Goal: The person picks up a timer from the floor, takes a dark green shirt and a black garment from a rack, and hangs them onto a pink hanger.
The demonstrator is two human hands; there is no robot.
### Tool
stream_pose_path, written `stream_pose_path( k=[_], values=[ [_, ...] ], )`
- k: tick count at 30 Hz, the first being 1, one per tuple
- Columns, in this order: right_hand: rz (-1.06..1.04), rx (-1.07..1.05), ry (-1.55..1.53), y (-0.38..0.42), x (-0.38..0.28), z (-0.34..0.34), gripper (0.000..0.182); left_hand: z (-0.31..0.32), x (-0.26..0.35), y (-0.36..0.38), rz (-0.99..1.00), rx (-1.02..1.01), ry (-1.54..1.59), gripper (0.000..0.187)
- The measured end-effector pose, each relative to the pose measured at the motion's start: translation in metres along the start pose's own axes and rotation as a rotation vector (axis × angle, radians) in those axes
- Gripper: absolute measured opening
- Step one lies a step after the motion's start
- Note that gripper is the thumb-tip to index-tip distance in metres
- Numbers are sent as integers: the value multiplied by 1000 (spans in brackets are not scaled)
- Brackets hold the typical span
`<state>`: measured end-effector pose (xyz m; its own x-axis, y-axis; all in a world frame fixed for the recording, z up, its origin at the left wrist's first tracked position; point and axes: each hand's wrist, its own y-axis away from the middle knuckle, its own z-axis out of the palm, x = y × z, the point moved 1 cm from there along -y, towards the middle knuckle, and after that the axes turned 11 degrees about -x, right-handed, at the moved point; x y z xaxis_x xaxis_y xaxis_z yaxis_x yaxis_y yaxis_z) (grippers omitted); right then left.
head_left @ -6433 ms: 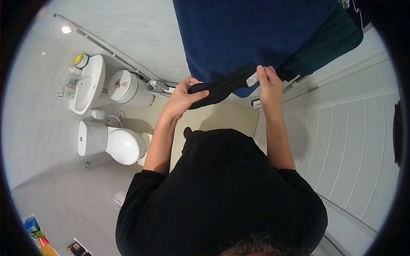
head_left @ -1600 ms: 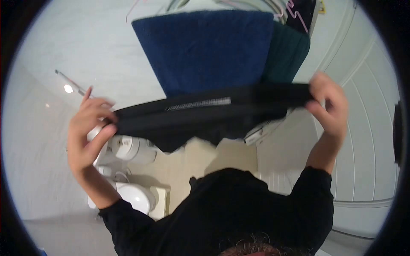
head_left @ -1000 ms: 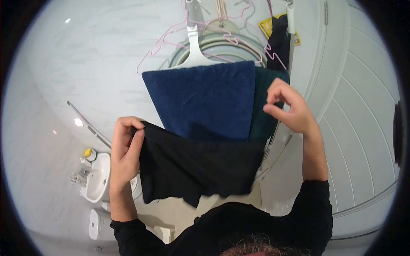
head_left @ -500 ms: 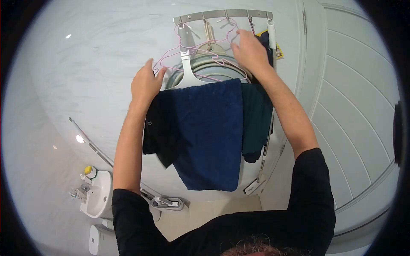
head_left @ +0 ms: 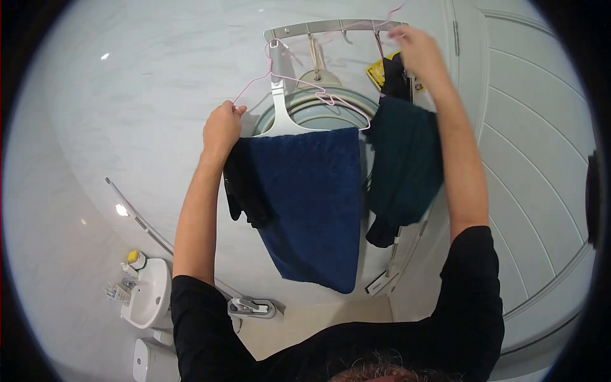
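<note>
My left hand (head_left: 223,125) is closed at the left end of a pink wire hanger (head_left: 294,80), whose hook hangs at the left end of the wall rack. A navy towel (head_left: 312,197) hangs below that hanger, with a black garment (head_left: 245,197) at its left edge. My right hand (head_left: 417,54) is raised at the rack's right end, fingers pinched on a second pink hanger (head_left: 398,9), blurred by motion. Beneath my right hand hangs a dark green garment (head_left: 407,162), swung out to the right of the towel.
The grey hook rack (head_left: 328,27) is fixed to the wall. Behind the hanger are a white squeegee (head_left: 279,105) and round basins (head_left: 356,102). A yellow packet (head_left: 377,73) hangs at right, beside a white door (head_left: 528,159). A sink (head_left: 153,293) stands lower left.
My right hand has moved up and right, taking the second pink hanger off its place on the rack. The dark green garment has shifted right from the towel. My left hand has closed on the hanger's end.
</note>
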<state>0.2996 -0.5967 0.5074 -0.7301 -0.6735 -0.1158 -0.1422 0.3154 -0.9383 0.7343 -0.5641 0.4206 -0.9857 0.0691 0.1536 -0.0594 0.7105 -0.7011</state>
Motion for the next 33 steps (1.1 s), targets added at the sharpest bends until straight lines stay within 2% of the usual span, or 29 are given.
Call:
stream_pose_path(
  k=[3,5,6,8,9,10,12,13,14,15,16,17,18,19,23,25,28,29,30,32,33],
  values=[
    [-77,90,118,-11,34,-64,24,-2,-3,1,32,5,46,38],
    [137,114,121,-3,-13,-105,26,-7,-3,1,13,-42,52,39],
    [141,108,128,-1,-26,-115,26,-9,-3,2,14,-50,58,39],
    [121,126,-52,4,-42,-131,25,-10,-2,4,8,-27,74,42],
    [81,97,-116,4,-49,-133,25,-9,-2,11,80,98,65,40],
    [91,99,-103,7,-60,-134,25,-13,4,18,92,91,74,40],
    [76,-40,-92,14,-85,-130,24,-36,21,38,83,177,165,34],
    [-63,-57,-94,17,-86,-123,26,-44,31,52,95,174,173,34],
    [-205,-77,-98,22,-86,-112,27,-50,43,70,94,228,331,31],
    [-233,-107,-92,29,-98,-102,23,-51,51,89,88,283,487,28],
    [-262,-137,-89,40,-110,-95,22,-48,56,108,137,252,560,23],
    [-266,-141,-93,47,-114,-90,22,-47,66,130,113,121,662,18],
    [-274,-254,-44,53,-116,-82,22,-38,76,151,169,75,816,14],
    [-284,-365,4,58,-119,-74,23,-38,86,172,138,-40,932,12],
    [-362,-433,43,75,-138,-49,28,-8,110,221,70,-308,1252,13],
    [-426,-422,45,80,-144,-34,27,6,124,241,97,-453,1249,18],
    [-531,-369,3,84,-155,-15,25,17,146,255,155,-485,1176,28],
    [-585,-337,-51,85,-160,-10,24,15,153,252,178,-338,1088,31],
    [-584,-341,-58,87,-164,-5,24,17,156,248,170,-339,1086,31],
    [-460,-347,-178,91,-171,0,22,21,158,236,-26,-156,943,29],
    [-460,-347,-181,91,-176,-1,22,31,159,228,-17,-1,915,28]
  ],
)
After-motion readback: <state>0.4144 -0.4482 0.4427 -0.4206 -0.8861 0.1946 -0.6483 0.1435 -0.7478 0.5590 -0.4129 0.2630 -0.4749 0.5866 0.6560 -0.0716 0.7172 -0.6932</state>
